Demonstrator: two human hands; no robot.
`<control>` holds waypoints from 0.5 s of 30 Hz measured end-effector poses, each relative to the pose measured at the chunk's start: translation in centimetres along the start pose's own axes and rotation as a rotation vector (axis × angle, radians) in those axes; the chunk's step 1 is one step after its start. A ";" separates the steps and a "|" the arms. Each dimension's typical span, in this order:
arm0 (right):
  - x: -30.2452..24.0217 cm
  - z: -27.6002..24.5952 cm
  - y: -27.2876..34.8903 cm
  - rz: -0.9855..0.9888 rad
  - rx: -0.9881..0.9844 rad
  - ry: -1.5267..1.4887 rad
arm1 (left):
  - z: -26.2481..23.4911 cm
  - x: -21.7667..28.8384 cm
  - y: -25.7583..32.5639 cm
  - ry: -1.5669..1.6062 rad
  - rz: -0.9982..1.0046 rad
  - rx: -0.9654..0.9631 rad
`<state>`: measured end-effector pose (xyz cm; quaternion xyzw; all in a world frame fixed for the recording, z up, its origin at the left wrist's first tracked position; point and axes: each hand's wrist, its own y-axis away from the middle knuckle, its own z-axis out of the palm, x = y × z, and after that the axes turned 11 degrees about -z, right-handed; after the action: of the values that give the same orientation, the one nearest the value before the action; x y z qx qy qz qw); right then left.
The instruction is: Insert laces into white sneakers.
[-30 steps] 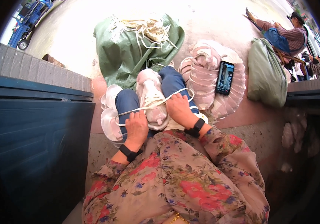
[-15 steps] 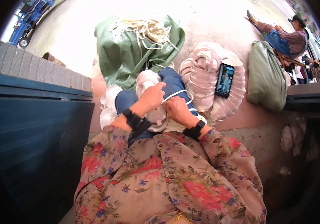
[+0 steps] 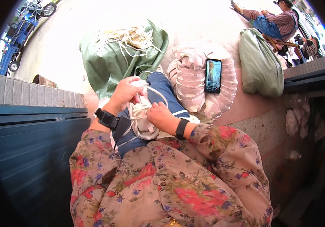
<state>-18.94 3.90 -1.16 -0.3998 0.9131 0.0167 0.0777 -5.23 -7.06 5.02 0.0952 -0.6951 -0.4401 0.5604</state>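
Note:
A white shoe (image 3: 142, 124) rests on my lap between my hands, its toe toward me. My left hand (image 3: 127, 92) is above the far part of the shoe, thumb and fingers pinched on a white shoelace (image 3: 158, 93). From there the lace arcs over toward my right hand. Close to the shoe's right side, my right hand (image 3: 161, 114) has its fingers closed at the lacing; its fingertips are partly hidden. More loose lace hangs along the shoe's left side, over my blue trouser leg.
Beyond my knees stands a green sack (image 3: 109, 70) topped with a bundle of cream laces (image 3: 136, 39). To the right, a phone (image 3: 213, 75) lies on stacked pale shoe parts (image 3: 188, 77). Farther right are another green sack (image 3: 261, 64) and a seated person (image 3: 278, 22). A blue panel (image 3: 37, 147) borders the left.
My left hand has moved left, away from my right hand, and now holds the lace raised over the shoe. My right hand stays near the lacing. The whole view has shifted somewhat.

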 end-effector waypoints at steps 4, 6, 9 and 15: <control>0.8 -1.1 -0.2 -0.095 -0.019 0.110 | -1.2 2.2 0.8 0.051 0.032 0.012; 1.0 -1.2 0.0 -0.173 0.026 0.101 | -1.6 2.8 0.7 0.077 0.050 0.003; 0.4 -2.1 0.5 -0.271 0.177 -0.069 | -1.5 2.2 -0.1 0.145 -0.001 -0.021; -0.5 -9.5 1.4 -0.116 0.716 -0.462 | 0.8 -1.1 -3.5 0.082 -0.169 -0.144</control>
<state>-20.83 4.32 8.20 -0.3840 0.7959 -0.2165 0.4150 -6.81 -8.03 1.78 0.1307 -0.6277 -0.5304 0.5546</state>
